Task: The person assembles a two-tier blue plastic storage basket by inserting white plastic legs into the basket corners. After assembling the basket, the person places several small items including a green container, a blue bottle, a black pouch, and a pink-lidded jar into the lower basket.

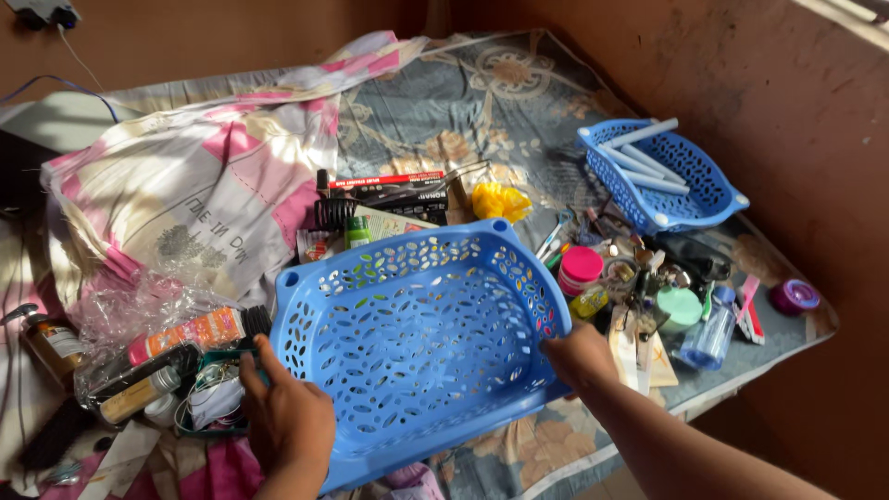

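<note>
A large empty blue perforated plastic basket [417, 268] lies tilted on the bed, in the middle of the view. My left hand [287, 421] grips its near left rim. My right hand [579, 355] grips its right rim, close to a cluster of small jars and bottles. Both hands hold the basket between them.
A smaller blue basket [690, 208] with white tubes stands at the far right. Jars, a pink-lidded pot [581, 268], a clear bottle [711, 335] and a purple pot [795, 296] crowd the right side. Bottles and a clear plastic bag [139, 310] lie at left. A patterned pillow [194, 185] lies behind.
</note>
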